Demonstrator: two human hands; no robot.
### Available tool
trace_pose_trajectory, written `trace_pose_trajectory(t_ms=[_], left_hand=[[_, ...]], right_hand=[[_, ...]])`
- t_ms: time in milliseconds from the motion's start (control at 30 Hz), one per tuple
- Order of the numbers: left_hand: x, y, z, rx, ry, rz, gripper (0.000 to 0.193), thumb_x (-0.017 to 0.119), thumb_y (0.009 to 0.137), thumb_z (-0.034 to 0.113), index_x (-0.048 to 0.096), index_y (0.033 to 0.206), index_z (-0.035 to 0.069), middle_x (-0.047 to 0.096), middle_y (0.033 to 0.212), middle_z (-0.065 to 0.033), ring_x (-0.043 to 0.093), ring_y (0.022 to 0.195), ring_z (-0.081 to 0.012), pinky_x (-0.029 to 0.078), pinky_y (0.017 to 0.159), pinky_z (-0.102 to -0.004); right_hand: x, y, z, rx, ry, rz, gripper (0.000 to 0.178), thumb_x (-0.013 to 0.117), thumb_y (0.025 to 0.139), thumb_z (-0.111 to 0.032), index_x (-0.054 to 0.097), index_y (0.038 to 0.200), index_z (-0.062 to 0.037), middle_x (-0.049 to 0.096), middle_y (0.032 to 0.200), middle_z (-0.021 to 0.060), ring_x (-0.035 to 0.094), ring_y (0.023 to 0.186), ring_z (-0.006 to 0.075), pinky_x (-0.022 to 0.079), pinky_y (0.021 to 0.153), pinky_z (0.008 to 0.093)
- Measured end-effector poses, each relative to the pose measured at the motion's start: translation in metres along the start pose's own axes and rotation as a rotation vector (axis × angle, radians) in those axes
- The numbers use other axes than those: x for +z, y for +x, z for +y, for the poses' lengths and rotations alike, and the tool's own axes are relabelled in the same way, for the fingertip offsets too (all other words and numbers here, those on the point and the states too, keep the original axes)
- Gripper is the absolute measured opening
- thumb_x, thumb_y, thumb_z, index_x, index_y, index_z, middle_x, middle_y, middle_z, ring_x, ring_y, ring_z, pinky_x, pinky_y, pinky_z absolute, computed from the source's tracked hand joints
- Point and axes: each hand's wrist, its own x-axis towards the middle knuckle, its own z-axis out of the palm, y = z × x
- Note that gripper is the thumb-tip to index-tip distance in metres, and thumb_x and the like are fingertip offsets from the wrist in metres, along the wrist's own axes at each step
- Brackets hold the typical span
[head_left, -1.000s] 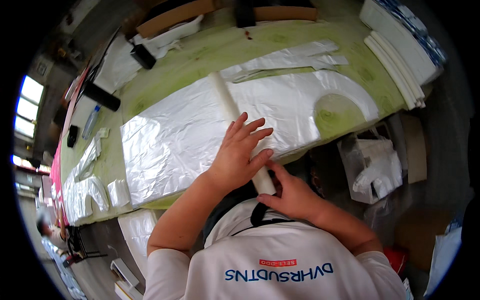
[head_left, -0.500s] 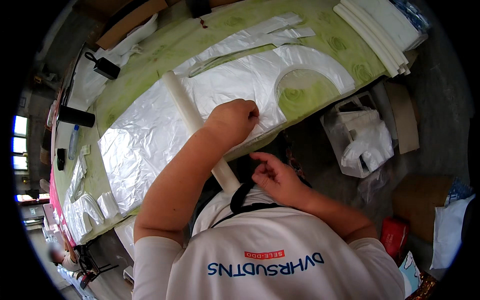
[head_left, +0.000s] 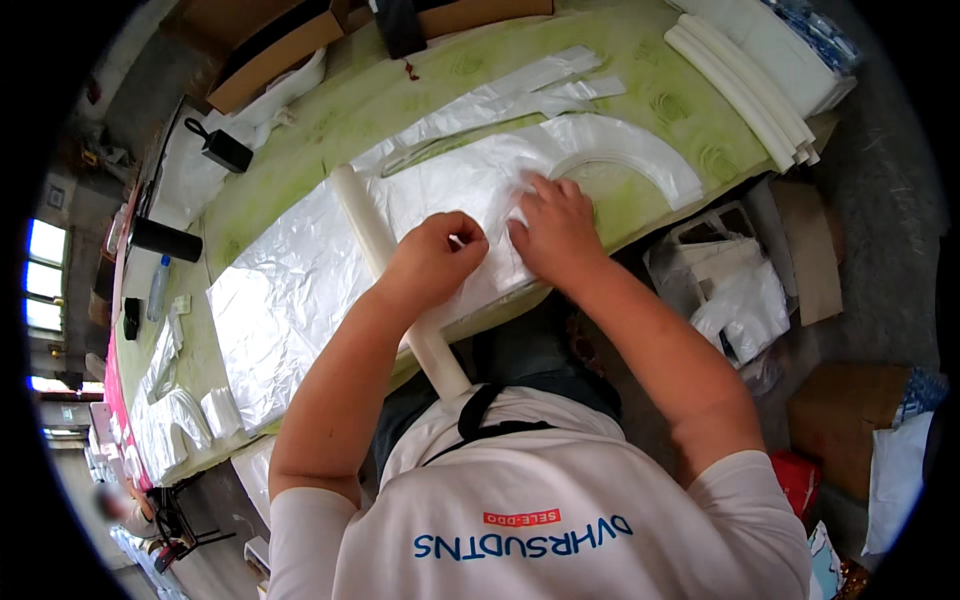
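Note:
A crinkled sheet of clear-white plastic film lies spread over the table, its right end cut in a curve. Across it runs a long pale roll, its near end against my waist. Just right of the roll, my left hand is closed with thumb and forefinger curled together; what they pinch, if anything, cannot be made out. My right hand rests over the film near the curved cutout, fingers apart and fingertips slightly blurred. Narrow folded plastic strips lie beyond both hands.
Green flowered cloth covers the table. Pale rolls lie at its far right. A black box-shaped device, a black cylinder and a bottle stand left. Below the right edge is a bin with plastic scraps. A person is at far left.
My right hand has moved from beside my waist up and forward onto the film. The left hand has drawn back a little to the left, toward the roll.

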Motion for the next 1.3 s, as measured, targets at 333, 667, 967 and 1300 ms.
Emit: trace_pose_trajectory(t_ms=[333, 667, 967, 1300], left_hand=[[0.003, 0.075, 0.032, 0.033, -0.275, 0.254, 0.057, 0.078, 0.085, 0.041, 0.062, 0.120, 0.000, 0.069, 0.096, -0.0095, 0.066, 0.091, -0.0214, 0.053, 0.082, -0.0328], [-0.062, 0.004, -0.026, 0.006, -0.992, 0.582, 0.018, 0.067, 0.098, 0.025, 0.064, 0.113, 0.015, 0.063, 0.090, 0.0038, 0.058, 0.079, -0.0086, 0.047, 0.066, -0.0258], [-0.118, -0.110, -0.189, -0.428, -0.639, 0.742, 0.022, 0.067, 0.097, 0.018, 0.060, 0.118, 0.011, 0.058, 0.097, 0.0040, 0.051, 0.083, -0.0064, 0.044, 0.074, -0.0237], [-0.030, -0.072, -0.122, 0.411, 0.160, 0.627, 0.067, 0.065, 0.087, 0.002, 0.042, 0.149, 0.002, 0.042, 0.153, -0.0220, 0.036, 0.145, -0.0406, 0.029, 0.119, -0.0492]], right_hand=[[-0.001, 0.029, 0.018, -0.151, -0.055, 0.050, 0.061, 0.072, 0.085, -0.020, 0.058, 0.142, -0.0353, 0.039, 0.159, 0.0054, 0.048, 0.115, 0.0313, 0.039, 0.101, 0.0464], [0.035, 0.036, 0.045, 0.095, -0.050, 0.411, 0.072, 0.061, 0.093, -0.038, 0.036, 0.156, -0.0126, 0.036, 0.158, 0.0241, 0.049, 0.131, 0.0419, 0.039, 0.111, 0.0501], [-0.007, 0.036, 0.065, 0.669, 1.219, 0.423, 0.063, 0.062, 0.095, -0.010, 0.036, 0.152, -0.0043, 0.059, 0.106, 0.0062, 0.055, 0.082, 0.0114, 0.047, 0.074, 0.0257], [0.002, -0.055, -0.058, 0.257, 1.040, 0.124, 0.032, 0.066, 0.090, -0.003, 0.061, 0.122, -0.0029, 0.065, 0.115, 0.0107, 0.062, 0.108, 0.0215, 0.049, 0.096, 0.0342]])
